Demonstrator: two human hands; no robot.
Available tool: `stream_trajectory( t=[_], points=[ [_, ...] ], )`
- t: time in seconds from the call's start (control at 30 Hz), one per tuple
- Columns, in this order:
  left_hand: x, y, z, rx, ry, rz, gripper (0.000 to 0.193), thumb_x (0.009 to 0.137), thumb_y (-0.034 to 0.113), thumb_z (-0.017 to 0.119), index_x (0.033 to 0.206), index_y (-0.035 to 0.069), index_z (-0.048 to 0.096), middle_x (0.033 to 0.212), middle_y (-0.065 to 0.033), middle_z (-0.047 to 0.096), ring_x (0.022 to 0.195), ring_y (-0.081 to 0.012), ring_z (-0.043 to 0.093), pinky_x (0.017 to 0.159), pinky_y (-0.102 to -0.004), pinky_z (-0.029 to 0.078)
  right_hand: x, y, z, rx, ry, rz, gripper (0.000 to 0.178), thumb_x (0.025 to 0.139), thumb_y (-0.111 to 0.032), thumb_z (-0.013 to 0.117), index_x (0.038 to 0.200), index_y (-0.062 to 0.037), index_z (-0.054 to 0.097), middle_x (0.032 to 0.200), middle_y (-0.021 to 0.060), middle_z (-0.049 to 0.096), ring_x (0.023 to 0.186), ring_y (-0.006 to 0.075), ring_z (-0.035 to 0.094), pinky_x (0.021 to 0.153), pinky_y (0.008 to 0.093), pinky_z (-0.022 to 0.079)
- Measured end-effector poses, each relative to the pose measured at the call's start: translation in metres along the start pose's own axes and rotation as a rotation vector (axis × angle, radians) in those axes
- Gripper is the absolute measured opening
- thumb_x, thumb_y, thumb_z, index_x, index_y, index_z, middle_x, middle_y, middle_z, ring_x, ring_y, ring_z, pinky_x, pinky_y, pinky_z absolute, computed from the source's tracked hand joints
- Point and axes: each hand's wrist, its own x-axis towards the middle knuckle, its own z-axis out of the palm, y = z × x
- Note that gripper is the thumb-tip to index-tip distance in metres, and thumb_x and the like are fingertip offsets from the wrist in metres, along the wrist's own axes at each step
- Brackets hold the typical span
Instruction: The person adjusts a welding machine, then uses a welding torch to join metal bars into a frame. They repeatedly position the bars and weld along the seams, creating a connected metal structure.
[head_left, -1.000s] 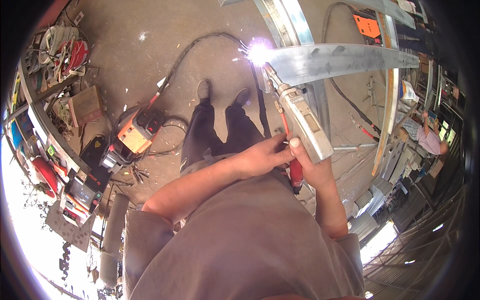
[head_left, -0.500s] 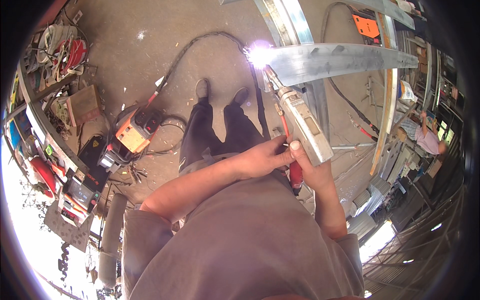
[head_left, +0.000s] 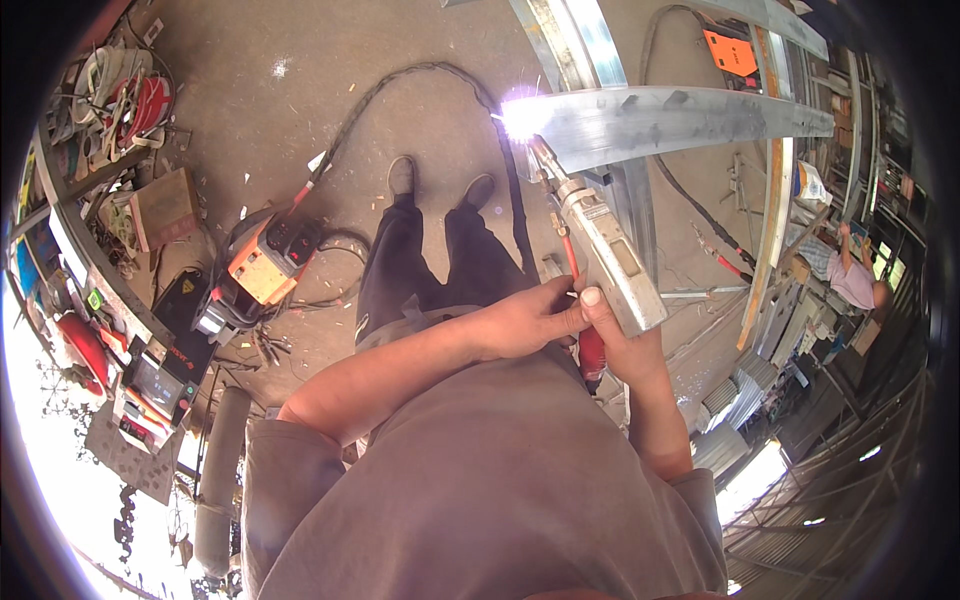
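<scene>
My right hand (head_left: 630,350) is closed around the red handle of a silver welding torch (head_left: 608,245), whose body points up and forward. My left hand (head_left: 530,318) is closed beside it, fingers and thumb at the thin red tube (head_left: 569,255) that runs along the torch; its thumb meets the right thumb. Just beyond the nozzle, a white-violet arc with sparks glares at the left end of a long grey metal beam (head_left: 680,120). That glare hides the joint itself.
An orange and black machine (head_left: 265,265) stands on the floor at left, a black cable (head_left: 370,100) curving from it. Metal uprights (head_left: 580,45) stand at the beam's far side. Shelving with clutter lines the left. Another person (head_left: 852,275) is at far right. An orange case (head_left: 730,52) lies beyond the beam.
The torch nozzle and the bright arc have shifted very slightly right and down at the beam's end. Both hands keep their hold.
</scene>
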Motion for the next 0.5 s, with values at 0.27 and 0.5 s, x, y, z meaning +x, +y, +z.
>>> stream_trajectory(
  t=[0.27, 0.5],
  points=[
    [0.000, -0.005, 0.000, -0.010, -0.034, 0.014, 0.085, 0.105, 0.058, 0.056, 0.153, -0.008, 0.034, 0.125, -0.0153, 0.060, 0.110, -0.0192, 0.059, 0.096, -0.0361, 0.052, -0.003, 0.001, 0.001, 0.008, 0.008, -0.001, 0.060, 0.102, -0.029, 0.070, 0.149, 0.0005, 0.048, 0.121, 0.0121, 0.065, 0.111, 0.0224, 0.063, 0.095, 0.0370, 0.051],
    [0.001, -0.012, 0.001, -0.044, -0.063, 0.043, 0.086, 0.105, 0.060, 0.055, 0.153, -0.008, 0.033, 0.126, -0.0162, 0.060, 0.112, -0.0205, 0.060, 0.097, -0.0365, 0.052, -0.006, 0.002, 0.001, 0.013, -0.004, 0.012, 0.059, 0.103, -0.029, 0.069, 0.149, 0.0013, 0.048, 0.122, 0.0127, 0.065, 0.112, 0.0227, 0.063, 0.096, 0.0372, 0.051]
  ],
)
